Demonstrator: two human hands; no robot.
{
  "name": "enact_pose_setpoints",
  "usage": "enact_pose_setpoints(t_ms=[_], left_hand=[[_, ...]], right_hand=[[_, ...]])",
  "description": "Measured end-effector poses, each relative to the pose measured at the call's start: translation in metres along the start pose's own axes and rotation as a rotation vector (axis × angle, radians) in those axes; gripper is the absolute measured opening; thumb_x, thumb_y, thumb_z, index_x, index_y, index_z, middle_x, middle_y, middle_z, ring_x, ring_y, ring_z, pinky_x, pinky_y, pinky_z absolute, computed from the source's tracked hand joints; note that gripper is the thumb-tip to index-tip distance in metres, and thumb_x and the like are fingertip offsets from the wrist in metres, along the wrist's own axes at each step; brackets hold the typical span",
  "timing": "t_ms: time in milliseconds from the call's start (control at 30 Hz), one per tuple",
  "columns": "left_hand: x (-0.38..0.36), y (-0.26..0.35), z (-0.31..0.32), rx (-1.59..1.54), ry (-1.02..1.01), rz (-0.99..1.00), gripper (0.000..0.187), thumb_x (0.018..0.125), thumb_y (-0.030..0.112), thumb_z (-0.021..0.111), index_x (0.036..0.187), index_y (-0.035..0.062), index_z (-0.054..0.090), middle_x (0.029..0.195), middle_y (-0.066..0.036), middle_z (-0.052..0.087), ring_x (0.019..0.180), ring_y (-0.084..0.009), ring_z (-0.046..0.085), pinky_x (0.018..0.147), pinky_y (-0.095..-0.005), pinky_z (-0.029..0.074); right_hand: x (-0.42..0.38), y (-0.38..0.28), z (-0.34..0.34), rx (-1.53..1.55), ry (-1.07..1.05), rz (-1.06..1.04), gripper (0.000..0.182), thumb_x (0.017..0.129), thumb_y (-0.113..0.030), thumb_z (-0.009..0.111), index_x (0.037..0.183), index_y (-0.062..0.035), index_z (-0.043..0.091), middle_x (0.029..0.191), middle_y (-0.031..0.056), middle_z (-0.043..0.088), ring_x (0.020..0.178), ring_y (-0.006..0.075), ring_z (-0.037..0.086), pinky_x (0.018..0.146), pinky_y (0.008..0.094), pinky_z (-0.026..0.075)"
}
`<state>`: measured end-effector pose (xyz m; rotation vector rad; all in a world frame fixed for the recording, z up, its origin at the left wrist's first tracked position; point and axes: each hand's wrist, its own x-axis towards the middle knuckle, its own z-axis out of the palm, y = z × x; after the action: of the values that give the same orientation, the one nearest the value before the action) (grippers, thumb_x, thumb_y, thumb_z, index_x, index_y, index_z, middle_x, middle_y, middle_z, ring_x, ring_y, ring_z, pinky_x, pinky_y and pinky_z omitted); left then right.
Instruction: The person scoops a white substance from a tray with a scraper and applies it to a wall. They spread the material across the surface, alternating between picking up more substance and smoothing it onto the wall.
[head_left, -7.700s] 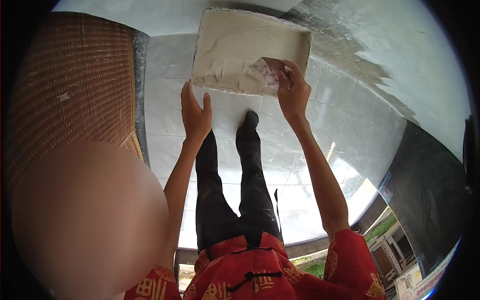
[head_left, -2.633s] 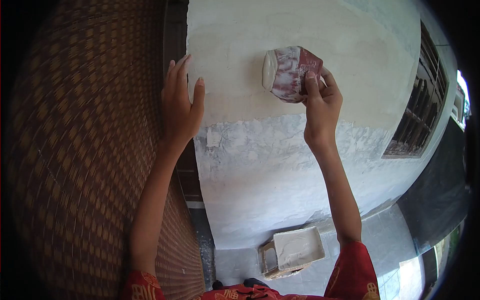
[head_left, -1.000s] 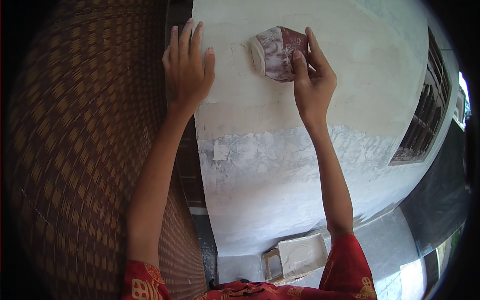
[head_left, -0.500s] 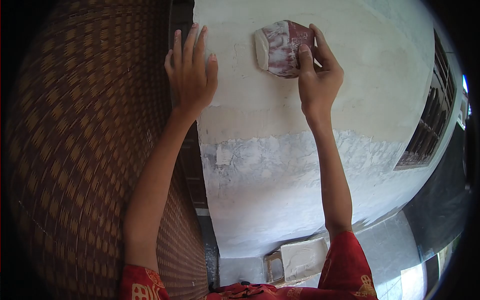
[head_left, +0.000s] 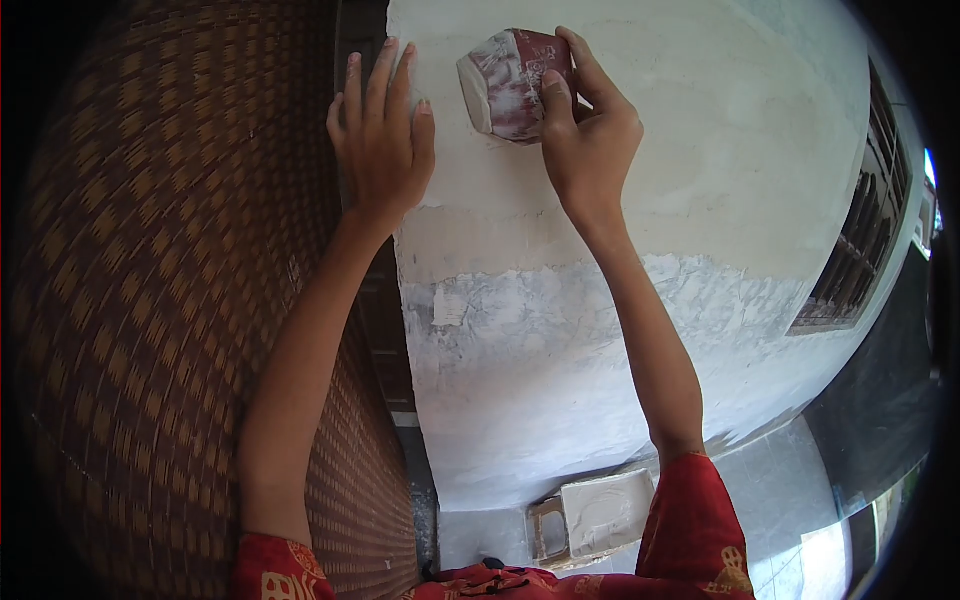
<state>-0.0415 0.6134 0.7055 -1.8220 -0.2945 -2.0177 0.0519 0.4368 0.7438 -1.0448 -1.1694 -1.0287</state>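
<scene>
Pale wall (head_left: 700,150): the right hand (head_left: 590,140), grip closed on the red scraper (head_left: 515,85), has moved left.

Matt, chalky wall (head_left: 700,150) beside a woven panel (head_left: 170,280)
Smooth cream coating above, rougher mottled grey-white below; brown woven strips with a slight sheen; dark red scraper (head_left: 518,85) smeared with pale paste; red patterned cloth sleeves (head_left: 695,525); glossy grey floor tiles (head_left: 765,480).

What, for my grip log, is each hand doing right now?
Left hand: open, fingers spread, holding nothing, at the edge of the wall.
Right hand: closed on the putty-smeared scraper.
</scene>
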Motion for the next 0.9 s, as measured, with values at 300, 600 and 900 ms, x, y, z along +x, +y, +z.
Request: enact_pose_setpoints(t_ms=[300, 600, 900], left_hand=[[-0.001, 0.002, 0.001, -0.043, 0.018, -0.003, 0.054, 0.096, 0.022, 0.041, 0.149, 0.0109, 0.042, 0.156, -0.009, 0.037, 0.146, -0.0333, 0.028, 0.113, -0.0526, 0.023], [-0.002, 0.003, 0.003, -0.061, 0.025, -0.019, 0.053, 0.096, 0.021, 0.041, 0.148, 0.0111, 0.042, 0.156, -0.008, 0.037, 0.145, -0.0354, 0.029, 0.111, -0.0522, 0.024], [-0.004, 0.002, 0.005, -0.047, 0.034, -0.021, 0.053, 0.096, 0.02, 0.04, 0.149, 0.0117, 0.042, 0.156, -0.008, 0.037, 0.145, -0.0343, 0.03, 0.111, -0.0514, 0.025]], right_hand=[[0.007, -0.009, -0.009, 0.117, 0.086, 0.147, 0.038, 0.093, -0.002, 0.058, 0.131, -0.0034, 0.062, 0.084, 0.0143, 0.072, 0.072, 0.013, 0.068, 0.065, 0.0284, 0.054], [0.0, 0.004, -0.028, 0.103, 0.219, 0.127, 0.038, 0.093, 0.0, 0.056, 0.132, -0.0011, 0.06, 0.099, 0.0157, 0.073, 0.077, 0.0128, 0.068, 0.067, 0.0256, 0.053], [-0.005, 0.006, -0.027, 0.029, 0.188, 0.16, 0.039, 0.094, 0.0, 0.055, 0.132, -0.0006, 0.059, 0.101, 0.0177, 0.073, 0.079, 0.0148, 0.07, 0.073, 0.0297, 0.058]])
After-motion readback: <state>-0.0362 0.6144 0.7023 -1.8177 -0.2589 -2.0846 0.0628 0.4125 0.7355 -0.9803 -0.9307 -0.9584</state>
